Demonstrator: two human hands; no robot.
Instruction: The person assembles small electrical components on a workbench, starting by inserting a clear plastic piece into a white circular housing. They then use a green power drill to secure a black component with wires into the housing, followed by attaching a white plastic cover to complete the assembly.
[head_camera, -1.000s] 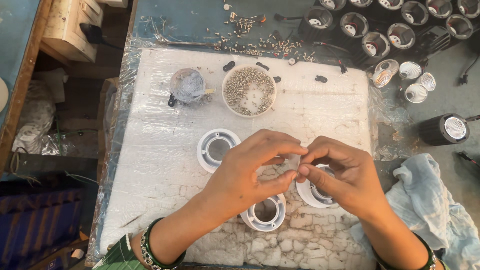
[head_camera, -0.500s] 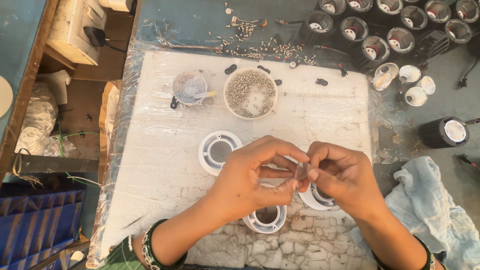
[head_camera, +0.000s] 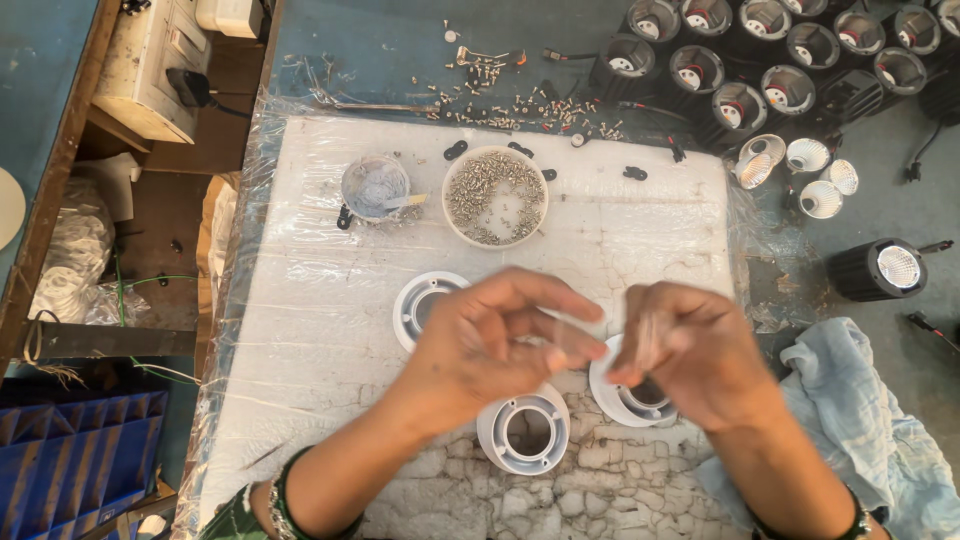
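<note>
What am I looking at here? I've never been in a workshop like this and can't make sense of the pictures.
There is no machine: a person is working with two bare hands, filmed by a camera worn on the head, looking straight down. The left hand and right hand meet over a white foam board wrapped in clear plastic. The fingers are blurred, so I cannot tell whether they pinch anything small. Under and beside the hands lie three white plastic rings. Farther up stand a bowl of small screws and a small tub of grey paste. Loose screws are scattered beyond the board. At top right stand black lamp housings; a blue cloth lies at right.
</note>
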